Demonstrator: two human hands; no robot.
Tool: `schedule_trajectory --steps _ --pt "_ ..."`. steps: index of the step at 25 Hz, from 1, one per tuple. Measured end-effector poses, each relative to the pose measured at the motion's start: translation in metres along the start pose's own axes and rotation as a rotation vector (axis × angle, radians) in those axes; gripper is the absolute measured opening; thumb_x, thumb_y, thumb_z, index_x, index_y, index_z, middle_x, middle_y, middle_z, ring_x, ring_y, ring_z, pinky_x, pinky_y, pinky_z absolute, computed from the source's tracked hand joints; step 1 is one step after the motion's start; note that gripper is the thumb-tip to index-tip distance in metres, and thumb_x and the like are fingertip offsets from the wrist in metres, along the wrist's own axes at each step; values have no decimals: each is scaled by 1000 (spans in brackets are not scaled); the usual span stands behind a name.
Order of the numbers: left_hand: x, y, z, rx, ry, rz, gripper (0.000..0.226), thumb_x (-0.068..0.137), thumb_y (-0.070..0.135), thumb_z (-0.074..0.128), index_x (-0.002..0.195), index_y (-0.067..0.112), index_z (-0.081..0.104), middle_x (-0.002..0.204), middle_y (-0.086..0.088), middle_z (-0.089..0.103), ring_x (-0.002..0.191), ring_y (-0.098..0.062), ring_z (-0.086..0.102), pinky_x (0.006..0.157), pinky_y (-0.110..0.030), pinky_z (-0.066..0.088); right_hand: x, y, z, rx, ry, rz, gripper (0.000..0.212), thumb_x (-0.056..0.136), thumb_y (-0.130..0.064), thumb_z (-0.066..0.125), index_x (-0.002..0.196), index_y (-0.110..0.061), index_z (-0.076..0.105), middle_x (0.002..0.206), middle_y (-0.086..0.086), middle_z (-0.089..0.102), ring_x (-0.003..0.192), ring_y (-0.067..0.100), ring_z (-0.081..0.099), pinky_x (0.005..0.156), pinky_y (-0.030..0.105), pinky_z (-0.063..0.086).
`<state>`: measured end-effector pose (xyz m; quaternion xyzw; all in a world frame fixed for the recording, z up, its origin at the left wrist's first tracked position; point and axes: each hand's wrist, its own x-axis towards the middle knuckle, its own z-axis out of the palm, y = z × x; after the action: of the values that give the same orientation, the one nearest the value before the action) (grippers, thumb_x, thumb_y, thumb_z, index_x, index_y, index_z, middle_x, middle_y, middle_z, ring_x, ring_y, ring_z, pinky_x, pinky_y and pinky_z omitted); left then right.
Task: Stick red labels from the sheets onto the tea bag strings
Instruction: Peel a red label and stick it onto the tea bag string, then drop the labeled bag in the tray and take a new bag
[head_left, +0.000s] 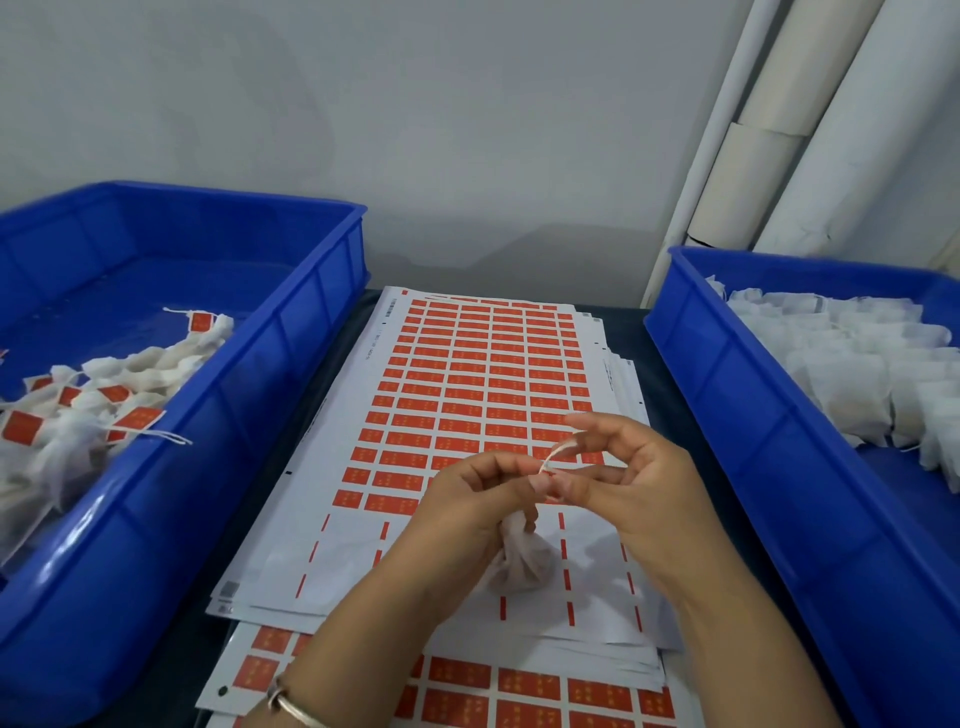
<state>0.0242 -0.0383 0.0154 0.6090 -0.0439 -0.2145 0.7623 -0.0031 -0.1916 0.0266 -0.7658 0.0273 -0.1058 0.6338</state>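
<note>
Above the label sheet (467, 374), the left hand (467, 514) clutches a soft, featherlight tea bag (519, 561) while the right hand (639, 499) pinches its thin, limp string (555, 456), best held near the end.

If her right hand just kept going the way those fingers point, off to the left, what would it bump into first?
Almost at once, the left hand: the right hand meets it fingertip to fingertip, both pinching the string of the tea bag. Past that, probably the left blue bin, though depth is hard to judge.
</note>
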Motion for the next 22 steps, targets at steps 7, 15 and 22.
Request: schedule_trajectory --steps 7,15,22 --pt "-5 7 3 385 117 226 25 84 19 65 63 32 70 69 11 69 67 -2 63 56 -9 47 -8 -4 10 1 79 18 36 70 -19 81 94 -38 63 87 -27 65 80 -6 66 54 10 49" --pt "-28 105 -28 373 415 456 10 84 26 63 76 28 69 72 19 67 63 9 60 50 -11 46 -25 -28 0 16 161 -16 33 75 -36 73 103 -46 59 90 -50 55 82 -17 61 52 5 46" --pt "-30 182 -131 862 961 588 12 85 24 65 76 17 65 69 6 63 71 -15 58 69 -29 42 -34 -25 5 56 189 127 12 86 -21 67 89 -32 69 91 -21 69 74 1 70 52 15 52"
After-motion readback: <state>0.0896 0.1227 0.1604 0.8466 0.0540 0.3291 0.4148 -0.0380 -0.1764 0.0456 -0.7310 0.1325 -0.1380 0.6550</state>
